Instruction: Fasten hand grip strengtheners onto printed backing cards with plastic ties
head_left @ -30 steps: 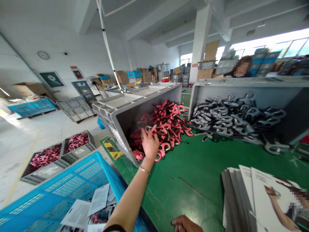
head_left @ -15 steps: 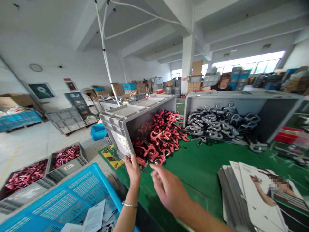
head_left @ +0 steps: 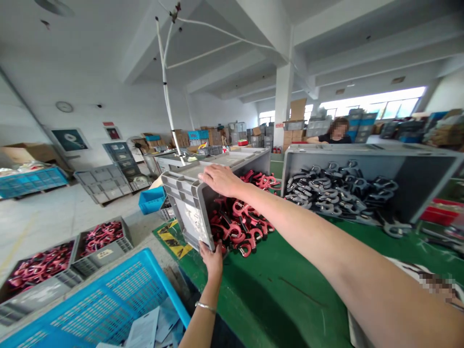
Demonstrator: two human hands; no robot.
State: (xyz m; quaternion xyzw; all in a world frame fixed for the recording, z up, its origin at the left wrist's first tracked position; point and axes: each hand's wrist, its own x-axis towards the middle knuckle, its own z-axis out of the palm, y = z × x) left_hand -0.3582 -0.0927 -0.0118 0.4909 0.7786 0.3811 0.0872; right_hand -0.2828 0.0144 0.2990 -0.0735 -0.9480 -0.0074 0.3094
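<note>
A grey plastic crate [head_left: 183,212] lies on its side on the green table [head_left: 264,299], its mouth turned to the right. Red-and-black hand grip exercisers [head_left: 250,220] spill out of it in a heap. My left hand [head_left: 212,261] grips the crate's lower front corner, thumb on the inner side. Over the upper front edge of the same crate my right hand [head_left: 222,180] is laid, fingers bent across the top; its palm side is hidden. My right forearm crosses above the heap and covers part of it.
Another tipped grey crate [head_left: 420,186] on the right holds grey-and-black hand grips [head_left: 326,188]. Printed sheets [head_left: 402,266] lie at the right front, partly behind my arm. A blue basket [head_left: 108,295] stands at the lower left, near floor crates [head_left: 126,237] of red grips. A person [head_left: 339,133] is beyond.
My right hand has moved up from beside the crate's lower corner onto its upper edge. The left hand keeps its hold at the lower corner. The view has shifted slightly.
</note>
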